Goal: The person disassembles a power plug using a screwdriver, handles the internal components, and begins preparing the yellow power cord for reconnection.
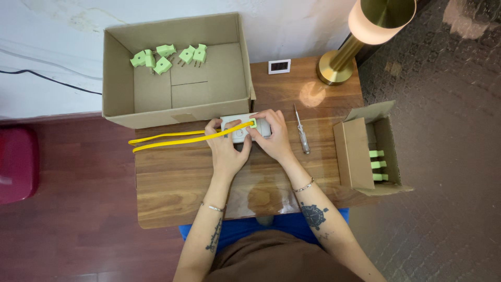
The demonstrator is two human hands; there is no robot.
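both hands at centre of the wooden surface (177, 183); left hand (225, 149) and right hand (272, 137) both closed around a grey-white power strip (241, 131), fingers wrapped over its top and sides, strip lying flat just below the big box; yellow cord (177, 139) runs from the strip's right end under the left hand's fingers and out toward 9 o'clock as two strands, past the surface edge; large open cardboard box (172, 107) at 11 o'clock, its front wall touching or just beside the strip, crowding the hands from above; five light green plugs (163, 65) loose in its far left part; screwdriver (301, 130) with clear handle lying just beside the right hand at 3 o'clock, apart from it; small cardboard box (357, 156) at 3 o'clock on the surface's right edge, lying on its side, green plug parts (378, 165) stacked inside; small white square digital display (279, 66) at 1 o'clock, upright near the wall; brass lamp (344, 57) at 1 o'clock, glowing shade overhead; red object (18, 164) on the floor at 9 o'clock, partly cut off
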